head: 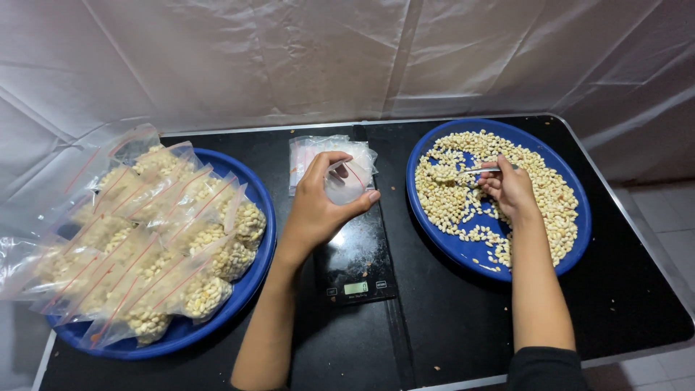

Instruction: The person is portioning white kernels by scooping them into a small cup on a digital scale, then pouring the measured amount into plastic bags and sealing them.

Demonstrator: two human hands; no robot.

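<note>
Nearest you, at six o'clock, both forearms reach out over the black table [434, 318], and between them sits a small black kitchen scale [356, 264] with its lit display facing you, placed centrally so either hand can get to it. Your left hand [318, 206], just above the scale, is curled around a small clear zip bag [347, 181], thumb and fingers pinching its mouth so it stays open and upright over the weighing plate. Behind it at twelve o'clock lies a flat stack of empty bags [311, 156], close enough to draw from without stretching. At three o'clock your right hand [510, 190] is closed on the handle of a metal spoon [474, 171], resting in the loose pale kernels [449, 195] that fill a blue tray [579, 217]; bare blue patches show where the heap is thin. At nine o'clock a second blue tray [257, 268] holds filled bags [166, 253] with red seal strips, piled high and spilling past its left rim. Nothing lies between the kernel tray and the open bag. White plastic sheeting [347, 58] hangs behind the table.
</note>
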